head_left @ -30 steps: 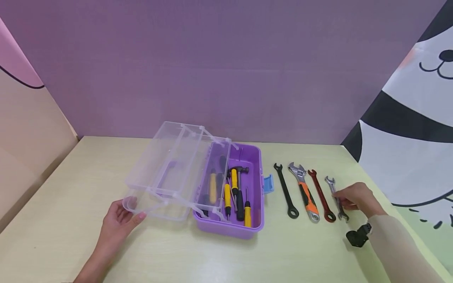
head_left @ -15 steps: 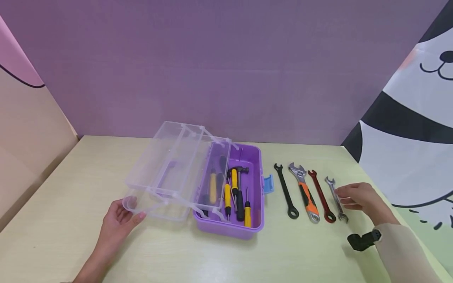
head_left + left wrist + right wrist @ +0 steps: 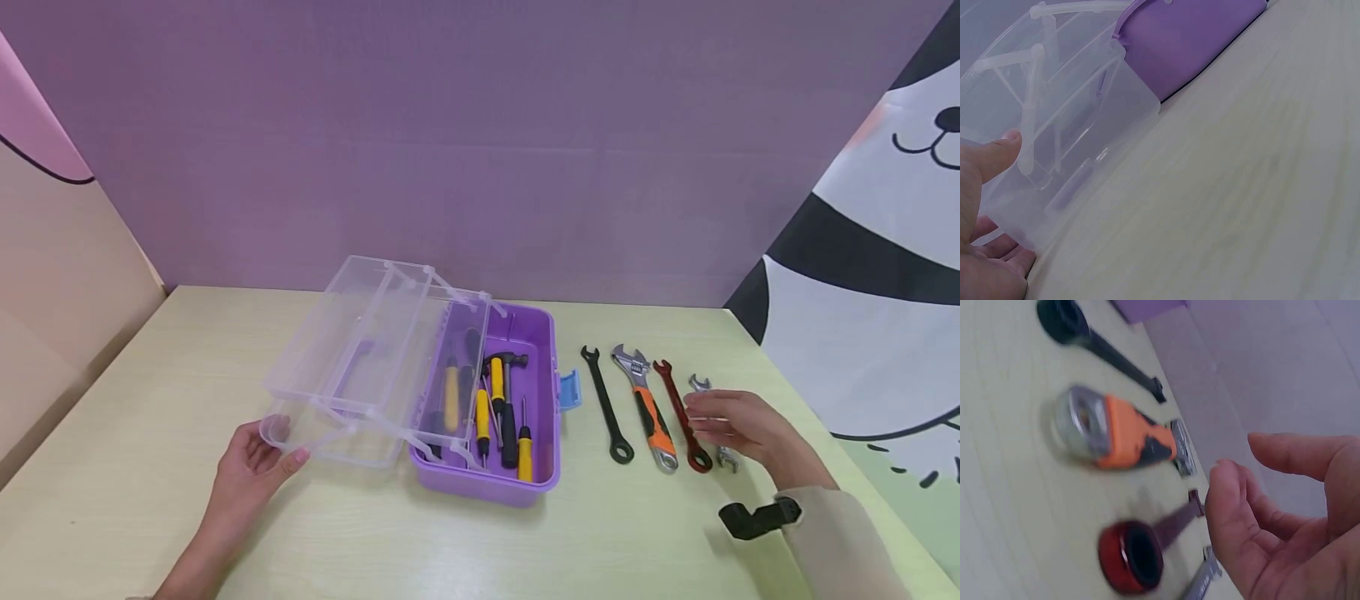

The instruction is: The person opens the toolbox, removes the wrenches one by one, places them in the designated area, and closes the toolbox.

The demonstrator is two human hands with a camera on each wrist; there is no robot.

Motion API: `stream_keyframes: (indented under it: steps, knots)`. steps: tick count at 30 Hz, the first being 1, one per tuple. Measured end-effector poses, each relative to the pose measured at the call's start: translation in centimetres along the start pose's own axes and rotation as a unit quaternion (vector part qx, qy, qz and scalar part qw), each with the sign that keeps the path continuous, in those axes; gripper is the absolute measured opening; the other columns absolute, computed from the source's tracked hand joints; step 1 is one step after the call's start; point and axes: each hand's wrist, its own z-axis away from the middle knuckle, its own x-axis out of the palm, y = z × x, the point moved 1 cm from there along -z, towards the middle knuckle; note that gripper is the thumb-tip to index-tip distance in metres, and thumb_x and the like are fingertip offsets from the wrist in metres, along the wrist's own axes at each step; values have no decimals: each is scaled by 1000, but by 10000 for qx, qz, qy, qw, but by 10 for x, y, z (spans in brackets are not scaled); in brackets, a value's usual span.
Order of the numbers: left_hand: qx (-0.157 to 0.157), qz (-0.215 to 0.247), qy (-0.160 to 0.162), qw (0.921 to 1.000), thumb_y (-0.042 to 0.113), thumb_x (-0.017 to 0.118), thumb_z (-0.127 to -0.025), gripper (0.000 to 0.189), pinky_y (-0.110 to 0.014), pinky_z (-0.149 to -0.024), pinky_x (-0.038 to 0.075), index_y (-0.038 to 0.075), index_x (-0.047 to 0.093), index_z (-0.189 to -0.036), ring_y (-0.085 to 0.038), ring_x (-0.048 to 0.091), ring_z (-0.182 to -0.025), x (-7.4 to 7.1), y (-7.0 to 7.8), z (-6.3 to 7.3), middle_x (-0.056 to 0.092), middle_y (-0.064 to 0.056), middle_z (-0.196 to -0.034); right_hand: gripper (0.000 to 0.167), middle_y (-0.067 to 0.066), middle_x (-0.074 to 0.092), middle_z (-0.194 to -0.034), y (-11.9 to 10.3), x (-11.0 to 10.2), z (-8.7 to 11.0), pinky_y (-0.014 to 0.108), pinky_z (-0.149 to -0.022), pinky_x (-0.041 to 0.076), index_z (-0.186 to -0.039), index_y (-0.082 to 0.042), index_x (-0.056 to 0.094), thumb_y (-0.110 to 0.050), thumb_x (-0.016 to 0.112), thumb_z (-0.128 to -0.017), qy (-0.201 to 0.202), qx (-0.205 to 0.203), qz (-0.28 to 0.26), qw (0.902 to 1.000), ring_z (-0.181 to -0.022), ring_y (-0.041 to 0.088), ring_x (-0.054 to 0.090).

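My left hand (image 3: 251, 467) holds the near left corner of a clear plastic lid (image 3: 337, 350), its thumb on one side and fingers on the other. The lid is folded back from a purple toolbox (image 3: 487, 492). Inside lie a hammer (image 3: 508, 433) and several yellow-handled tools, some seen only through the lid. My right hand (image 3: 738, 425) hovers with nothing in it, thumb and fingertips apart in the right wrist view. It hides the middle of a silver wrench (image 3: 726, 458). Its fingertips are near a red wrench (image 3: 678, 408); an orange-handled adjustable wrench (image 3: 1135, 434) lies beyond.
A black wrench (image 3: 606, 404) lies between the toolbox's blue latch (image 3: 570, 390) and the adjustable wrench. A purple wall (image 3: 480, 150) stands behind the table (image 3: 360, 542), and a panda-printed panel (image 3: 870, 333) is at the right.
My right hand has let go of the silver wrench, lifted off it and moved left toward the red one. The wrenches stay in place. My left hand and the lid have not visibly moved.
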Motion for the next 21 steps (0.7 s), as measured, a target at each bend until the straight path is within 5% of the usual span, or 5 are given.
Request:
stream_keyframes:
  steps: [10, 21]
  knots:
    - [-2, 51, 41, 10000, 11, 64, -91, 66, 7, -89, 33, -10, 21, -137, -45, 23, -139, 0, -1, 0, 27, -29, -148, 15, -5, 63, -94, -7, 34, -3, 22, -76, 59, -98, -21, 65, -14, 53, -98, -701, -466, -513, 9951, -81, 9, 65]
    - [-28, 7, 44, 10000, 11, 64, -91, 67, 7, -89, 33, -10, 21, -137, -45, 24, -139, -1, -1, -1, 26, -30, -149, 14, -3, 65, -96, -15, 64, -11, 23, -77, 60, -95, -23, 66, -17, 54, -98, -850, -546, -798, 9917, -83, 10, 65]
